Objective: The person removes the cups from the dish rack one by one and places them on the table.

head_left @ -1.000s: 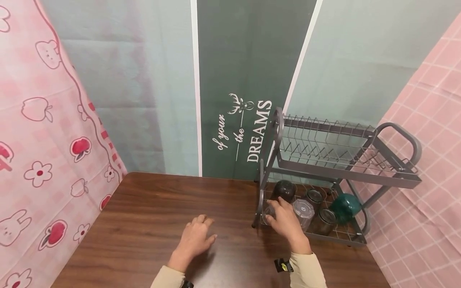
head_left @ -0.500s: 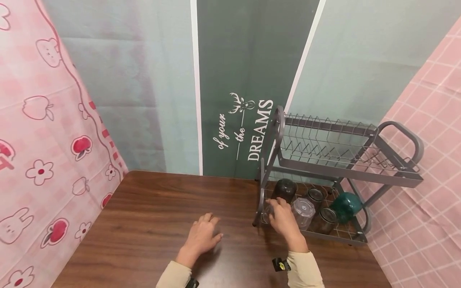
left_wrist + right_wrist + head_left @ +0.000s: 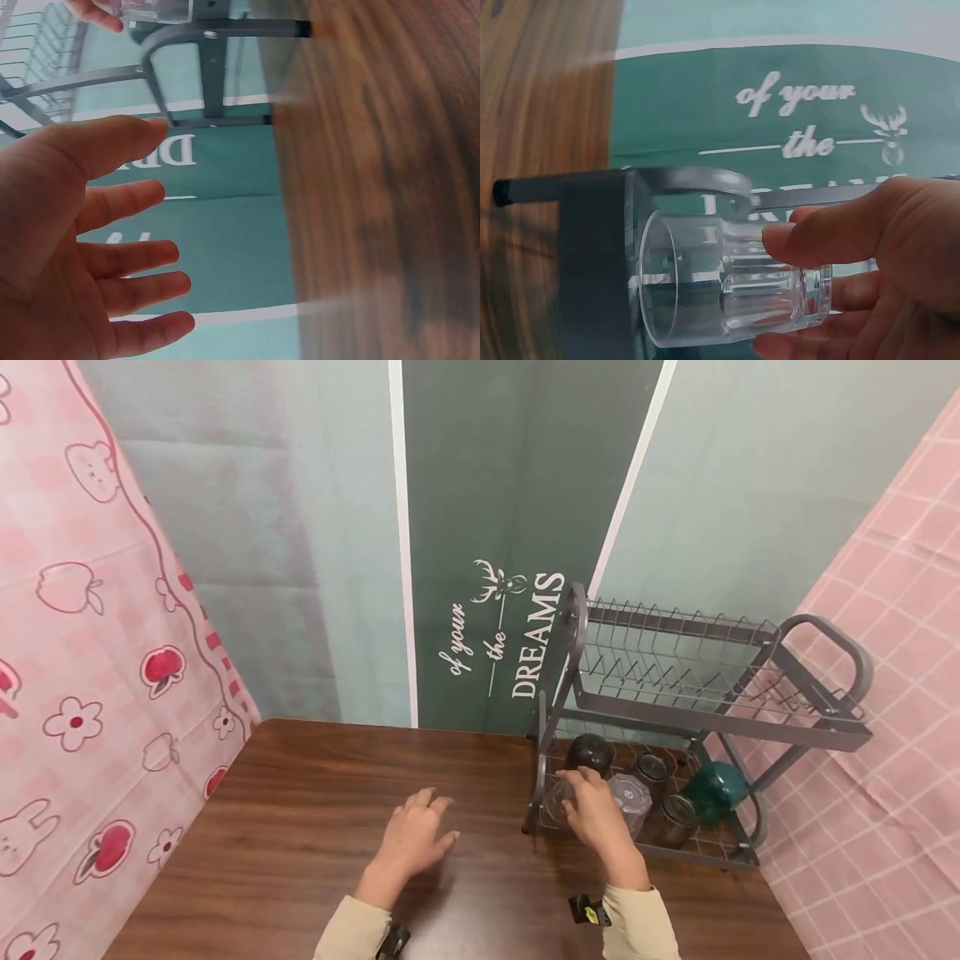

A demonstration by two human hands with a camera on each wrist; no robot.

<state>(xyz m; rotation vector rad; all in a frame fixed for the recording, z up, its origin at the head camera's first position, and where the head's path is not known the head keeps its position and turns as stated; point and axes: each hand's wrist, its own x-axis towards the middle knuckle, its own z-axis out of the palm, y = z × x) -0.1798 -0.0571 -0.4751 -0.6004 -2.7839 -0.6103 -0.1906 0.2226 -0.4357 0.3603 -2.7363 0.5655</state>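
Note:
My right hand (image 3: 602,825) reaches into the lower tier of the grey dish rack (image 3: 712,720). In the right wrist view, its thumb and fingers grip a clear drinking glass (image 3: 697,289) around its base end. The glass is upside down, its rim toward the rack's bottom, near the left end frame. My left hand (image 3: 412,837) is held over the wooden table (image 3: 322,785), left of the rack. Its fingers are spread and relaxed with nothing in them, as the left wrist view shows.
Beside the held glass stand another upturned clear glass (image 3: 630,800), a dark glass (image 3: 590,753), two smoky glasses, the nearer smoky glass (image 3: 675,822) at the front, and a teal glass (image 3: 716,792). The rack's upper wire tier overhangs them. A green curtain (image 3: 480,485) hangs behind.
My left hand has shifted slightly forward over the table. The right hand stays at the same glass with almost no movement, and the head view has swayed a little.

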